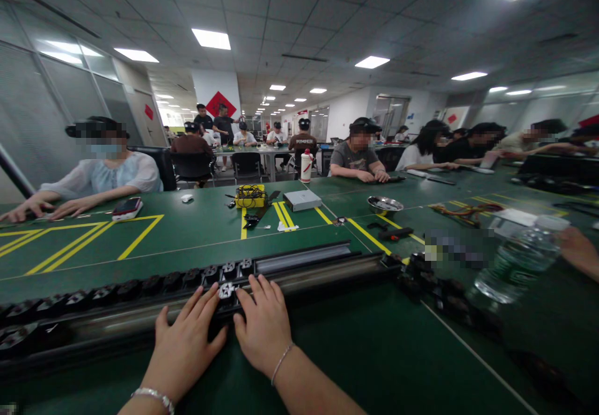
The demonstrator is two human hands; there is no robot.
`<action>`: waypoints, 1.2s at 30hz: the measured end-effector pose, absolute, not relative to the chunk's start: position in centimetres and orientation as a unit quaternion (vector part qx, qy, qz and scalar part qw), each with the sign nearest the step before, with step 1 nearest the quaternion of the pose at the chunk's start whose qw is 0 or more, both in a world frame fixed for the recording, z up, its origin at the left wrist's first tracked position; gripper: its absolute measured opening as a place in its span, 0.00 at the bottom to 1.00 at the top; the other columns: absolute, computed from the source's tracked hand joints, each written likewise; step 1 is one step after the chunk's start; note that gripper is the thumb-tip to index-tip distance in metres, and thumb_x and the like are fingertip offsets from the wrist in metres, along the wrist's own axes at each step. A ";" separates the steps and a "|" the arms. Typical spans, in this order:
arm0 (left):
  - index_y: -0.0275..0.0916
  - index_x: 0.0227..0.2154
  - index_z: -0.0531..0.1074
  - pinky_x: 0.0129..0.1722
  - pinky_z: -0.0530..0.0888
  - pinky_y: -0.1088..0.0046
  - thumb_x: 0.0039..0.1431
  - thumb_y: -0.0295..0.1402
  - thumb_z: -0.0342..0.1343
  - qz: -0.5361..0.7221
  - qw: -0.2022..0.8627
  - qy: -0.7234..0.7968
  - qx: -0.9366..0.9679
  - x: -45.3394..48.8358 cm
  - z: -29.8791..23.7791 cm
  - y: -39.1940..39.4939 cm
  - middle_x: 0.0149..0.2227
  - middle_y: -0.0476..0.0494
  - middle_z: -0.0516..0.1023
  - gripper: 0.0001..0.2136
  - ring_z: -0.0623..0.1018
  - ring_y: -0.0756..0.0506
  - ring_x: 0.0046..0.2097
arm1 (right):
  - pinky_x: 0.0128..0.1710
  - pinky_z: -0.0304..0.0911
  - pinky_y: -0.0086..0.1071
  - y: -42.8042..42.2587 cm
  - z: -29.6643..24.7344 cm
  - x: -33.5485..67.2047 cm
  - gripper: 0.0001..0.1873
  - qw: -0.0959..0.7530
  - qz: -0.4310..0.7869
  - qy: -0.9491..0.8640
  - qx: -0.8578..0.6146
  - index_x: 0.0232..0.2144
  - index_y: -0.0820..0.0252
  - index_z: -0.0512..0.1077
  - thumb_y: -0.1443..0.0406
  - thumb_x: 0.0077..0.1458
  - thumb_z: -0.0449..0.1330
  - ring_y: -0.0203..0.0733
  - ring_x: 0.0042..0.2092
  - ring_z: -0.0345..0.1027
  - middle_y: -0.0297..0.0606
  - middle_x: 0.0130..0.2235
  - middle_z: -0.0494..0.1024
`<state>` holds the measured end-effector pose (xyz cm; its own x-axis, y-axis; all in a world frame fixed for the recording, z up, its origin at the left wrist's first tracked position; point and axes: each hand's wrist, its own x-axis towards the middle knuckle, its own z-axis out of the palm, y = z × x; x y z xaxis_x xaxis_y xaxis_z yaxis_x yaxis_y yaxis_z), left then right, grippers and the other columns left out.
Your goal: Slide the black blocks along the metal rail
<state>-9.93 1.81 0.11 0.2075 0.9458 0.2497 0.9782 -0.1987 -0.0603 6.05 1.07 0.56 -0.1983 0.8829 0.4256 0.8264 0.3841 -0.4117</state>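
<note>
A long black rail [322, 278] with a shiny channel runs across the table in front of me. A small black block with a silver patterned top [226, 291] sits in it, between my hands. My left hand [189, 334] lies at its left side, fingers outstretched with the tips at the block and rail. From the right, my right hand [266, 321] rests its extended fingers across the rail, its index finger close to the block. Both thumbs stay apart from the fingers on the near side. Behind, a row of similar dark blocks [152, 285] lines a second rail.
More dark blocks [421, 271] lie at the rail's right end, near a clear water bottle [517, 259] beside another person's hand [580, 249]. Farther off are a metal bowl [384, 205], a grey box [302, 200], a yellow basket [249, 196] and a phone [127, 209]. Several people sit around.
</note>
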 end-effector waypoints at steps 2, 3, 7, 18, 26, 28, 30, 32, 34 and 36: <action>0.42 0.56 0.59 0.56 0.43 0.40 0.53 0.39 0.42 -0.079 0.101 -0.625 -0.770 -9.9 0.1 1.8 0.61 0.42 0.55 0.26 0.55 0.38 0.62 | 0.60 0.39 0.42 1.1 0.5 6.1 0.22 0.312 0.048 -0.773 -0.551 0.52 0.51 0.63 0.56 0.56 0.50 0.44 0.62 0.44 0.37 0.60 0.57; 0.42 0.56 0.58 0.56 0.43 0.40 0.53 0.39 0.42 -0.079 0.102 -0.626 -0.769 -9.9 0.1 1.8 0.61 0.42 0.55 0.26 0.55 0.38 0.62 | 0.60 0.38 0.42 1.1 0.5 6.1 0.22 0.315 0.050 -0.772 -0.549 0.53 0.51 0.63 0.56 0.56 0.50 0.44 0.62 0.44 0.37 0.60 0.57; 0.41 0.57 0.57 0.55 0.41 0.38 0.52 0.39 0.41 -0.075 0.105 -0.625 -0.770 -9.7 0.0 1.7 0.62 0.43 0.54 0.27 0.55 0.38 0.62 | 0.60 0.37 0.42 1.1 0.4 6.1 0.22 0.326 0.059 -0.770 -0.545 0.53 0.52 0.63 0.56 0.56 0.51 0.44 0.62 0.44 0.37 0.60 0.57; 0.39 0.57 0.56 0.56 0.40 0.37 0.52 0.38 0.41 -0.065 0.113 -0.624 -0.771 -9.6 -0.2 1.4 0.62 0.42 0.53 0.28 0.54 0.37 0.62 | 0.60 0.38 0.42 1.2 0.2 6.1 0.22 0.326 0.055 -0.769 -0.547 0.53 0.51 0.63 0.56 0.56 0.50 0.44 0.62 0.44 0.37 0.60 0.57; 0.39 0.58 0.54 0.55 0.39 0.36 0.52 0.37 0.40 -0.060 0.116 -0.626 -0.769 -9.4 -0.5 1.4 0.63 0.43 0.51 0.28 0.53 0.38 0.62 | 0.60 0.38 0.43 1.4 0.0 6.0 0.23 0.326 0.056 -0.769 -0.547 0.53 0.51 0.63 0.56 0.56 0.51 0.45 0.62 0.45 0.37 0.60 0.57; 0.40 0.58 0.54 0.55 0.40 0.35 0.52 0.37 0.40 -0.061 0.116 -0.627 -0.768 -9.4 -0.5 1.4 0.63 0.43 0.51 0.28 0.53 0.37 0.62 | 0.60 0.38 0.43 1.4 -0.1 6.0 0.23 0.327 0.053 -0.769 -0.547 0.53 0.52 0.63 0.56 0.55 0.51 0.45 0.62 0.45 0.37 0.60 0.57; 0.40 0.58 0.54 0.54 0.40 0.34 0.52 0.37 0.40 -0.061 0.116 -0.628 -0.767 -9.4 -0.5 1.4 0.62 0.43 0.52 0.28 0.53 0.37 0.62 | 0.60 0.38 0.43 1.5 -0.2 6.0 0.23 0.329 0.049 -0.768 -0.547 0.53 0.52 0.63 0.56 0.56 0.51 0.45 0.61 0.45 0.38 0.60 0.58; 0.40 0.58 0.54 0.54 0.40 0.34 0.52 0.37 0.41 -0.061 0.116 -0.628 -0.767 -9.3 -0.4 1.4 0.62 0.43 0.52 0.28 0.53 0.37 0.62 | 0.60 0.38 0.43 1.5 -0.2 6.0 0.23 0.330 0.046 -0.768 -0.547 0.53 0.52 0.63 0.56 0.56 0.51 0.45 0.61 0.45 0.38 0.60 0.58; 0.41 0.58 0.54 0.54 0.41 0.34 0.52 0.37 0.41 -0.063 0.117 -0.626 -0.768 -9.3 -0.4 1.4 0.62 0.43 0.52 0.28 0.53 0.36 0.62 | 0.60 0.38 0.42 1.5 -0.2 6.0 0.23 0.331 0.045 -0.768 -0.546 0.53 0.52 0.63 0.56 0.55 0.51 0.45 0.61 0.45 0.38 0.60 0.58; 0.42 0.58 0.54 0.54 0.42 0.34 0.52 0.37 0.41 -0.065 0.119 -0.625 -0.769 -9.3 -0.4 1.4 0.62 0.43 0.53 0.28 0.53 0.36 0.62 | 0.60 0.38 0.43 1.5 -0.1 6.0 0.23 0.330 0.043 -0.769 -0.546 0.53 0.53 0.63 0.56 0.56 0.51 0.46 0.61 0.45 0.38 0.60 0.58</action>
